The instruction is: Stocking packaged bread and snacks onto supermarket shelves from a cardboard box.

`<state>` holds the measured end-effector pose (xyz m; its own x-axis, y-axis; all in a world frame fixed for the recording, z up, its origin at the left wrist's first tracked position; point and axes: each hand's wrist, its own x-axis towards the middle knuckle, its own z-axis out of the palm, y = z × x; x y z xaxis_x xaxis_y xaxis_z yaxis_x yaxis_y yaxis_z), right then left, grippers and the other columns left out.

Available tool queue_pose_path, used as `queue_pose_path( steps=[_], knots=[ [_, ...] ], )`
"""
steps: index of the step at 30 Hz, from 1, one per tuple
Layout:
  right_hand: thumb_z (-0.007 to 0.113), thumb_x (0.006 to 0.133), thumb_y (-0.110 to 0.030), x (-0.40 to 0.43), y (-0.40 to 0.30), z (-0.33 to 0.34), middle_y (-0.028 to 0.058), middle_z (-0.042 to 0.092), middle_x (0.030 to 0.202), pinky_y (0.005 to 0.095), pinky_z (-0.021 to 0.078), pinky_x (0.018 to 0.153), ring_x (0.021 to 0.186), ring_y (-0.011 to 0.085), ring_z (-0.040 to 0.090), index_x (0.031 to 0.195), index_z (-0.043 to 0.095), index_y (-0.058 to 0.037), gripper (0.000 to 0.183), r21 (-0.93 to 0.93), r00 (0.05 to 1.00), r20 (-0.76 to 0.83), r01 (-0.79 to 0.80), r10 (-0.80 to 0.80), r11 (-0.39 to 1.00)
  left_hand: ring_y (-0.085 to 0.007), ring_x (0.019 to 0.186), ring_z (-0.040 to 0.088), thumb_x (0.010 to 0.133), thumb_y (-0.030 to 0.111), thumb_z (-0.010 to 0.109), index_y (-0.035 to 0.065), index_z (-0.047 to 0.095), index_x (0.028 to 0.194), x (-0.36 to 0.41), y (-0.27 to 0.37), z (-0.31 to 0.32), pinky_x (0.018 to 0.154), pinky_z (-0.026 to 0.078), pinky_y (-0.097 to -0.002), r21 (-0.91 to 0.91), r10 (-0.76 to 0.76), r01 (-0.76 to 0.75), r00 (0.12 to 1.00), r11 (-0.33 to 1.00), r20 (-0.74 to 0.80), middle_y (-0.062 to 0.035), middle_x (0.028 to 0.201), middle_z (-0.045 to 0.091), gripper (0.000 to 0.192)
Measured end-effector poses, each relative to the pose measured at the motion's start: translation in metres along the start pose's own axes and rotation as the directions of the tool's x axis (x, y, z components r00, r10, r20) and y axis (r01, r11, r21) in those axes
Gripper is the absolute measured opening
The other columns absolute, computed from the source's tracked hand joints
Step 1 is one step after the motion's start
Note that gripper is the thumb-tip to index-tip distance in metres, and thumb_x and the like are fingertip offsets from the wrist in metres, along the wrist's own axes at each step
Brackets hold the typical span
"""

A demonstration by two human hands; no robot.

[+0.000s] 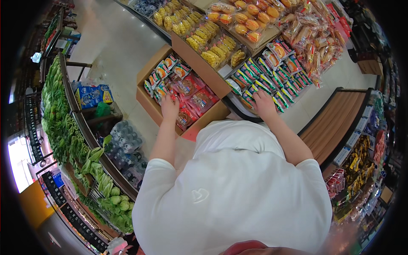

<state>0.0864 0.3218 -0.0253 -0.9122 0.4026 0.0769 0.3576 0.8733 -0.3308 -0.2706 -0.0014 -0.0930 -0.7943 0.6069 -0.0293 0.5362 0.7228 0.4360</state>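
Observation:
Reaching into an open cardboard box, my left hand rests at the packs inside; its fingertips lie where green-and-white snack packs meet red wrapped packs. Whether it grips one cannot be told. My right hand lies on the near edge of rows of green, red and white packaged snacks on the display stand, with its fingertips among the packs. Its grip is not clear either.
Yellow packaged waffles and bagged round cakes lie behind a cardboard divider. Bagged bread is heaped at the upper right. A vegetable shelf curves along the left, with bottled drinks beneath. A wood-topped shelf stands at the right.

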Motion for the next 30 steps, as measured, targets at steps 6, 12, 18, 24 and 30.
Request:
queue_pose_path(
  steps=[6,12,18,24,30],
  knots=[
    [0.077,0.091,-0.014,-0.027,-0.024,-0.022,0.0129,0.066,0.111,0.046,0.0541,0.09,0.104,0.0357,0.065,0.112,0.069,-0.0041,0.024,0.191,0.952,-0.153,-0.234,0.264,0.953,-0.0455,0.12,0.064,0.093,0.027,0.077,-0.0007,0.05,0.143,0.062,-0.07,0.016,0.103,0.052,-0.0524,-0.068,-0.381,0.378,0.923,0.923,-0.047,-0.0314,0.133,0.062,0.064],
    [0.071,0.093,-0.008,-0.087,-0.044,-0.018,0.0144,0.068,0.114,0.045,0.0542,0.093,0.109,0.0368,0.065,0.11,0.07,-0.0052,0.018,0.231,0.835,-0.217,-0.459,0.505,0.858,-0.0366,0.114,0.07,0.082,0.029,0.092,-0.0091,0.062,0.129,0.08,-0.115,0.054,0.096,0.057,-0.0457,-0.345,-0.534,0.557,0.828,0.755,0.169,-0.0273,0.137,0.064,0.068],
    [0.071,0.093,-0.007,-0.116,-0.066,-0.005,0.0146,0.07,0.11,0.0445,0.0542,0.093,0.108,0.037,0.066,0.108,0.07,-0.0059,0.015,0.293,0.765,-0.199,-0.549,0.612,0.783,-0.0183,0.089,0.067,0.084,0.028,0.093,-0.0054,0.062,0.128,0.078,-0.136,0.089,0.07,0.055,-0.033,-0.482,-0.449,0.55,0.835,0.682,0.317,-0.0122,0.113,0.07,0.063],
    [0.07,0.093,-0.007,-0.091,-0.089,-0.018,0.0136,0.071,0.108,0.0437,0.0554,0.087,0.103,0.036,0.068,0.107,0.071,-0.0063,0.014,0.319,0.816,-0.157,-0.491,0.556,0.811,-0.0109,0.075,0.065,0.093,0.018,0.086,0.0009,0.058,0.123,0.062,-0.132,0.064,0.056,0.053,-0.0288,-0.581,-0.302,0.449,0.892,0.678,0.337,-0.0042,0.099,0.069,0.044],
    [0.073,0.095,-0.011,-0.068,-0.108,-0.033,0.0139,0.07,0.115,0.0412,0.0569,0.09,0.106,0.0337,0.069,0.118,0.069,-0.0072,0.024,0.508,0.86,0.0,-0.439,0.51,0.741,-0.0174,0.103,0.069,0.093,0.008,0.083,0.0018,0.058,0.118,0.033,0.007,-0.032,0.088,0.058,-0.034,-0.798,0.134,0.161,0.948,0.58,0.288,-0.0083,0.111,0.069,0.037]
  ],
)
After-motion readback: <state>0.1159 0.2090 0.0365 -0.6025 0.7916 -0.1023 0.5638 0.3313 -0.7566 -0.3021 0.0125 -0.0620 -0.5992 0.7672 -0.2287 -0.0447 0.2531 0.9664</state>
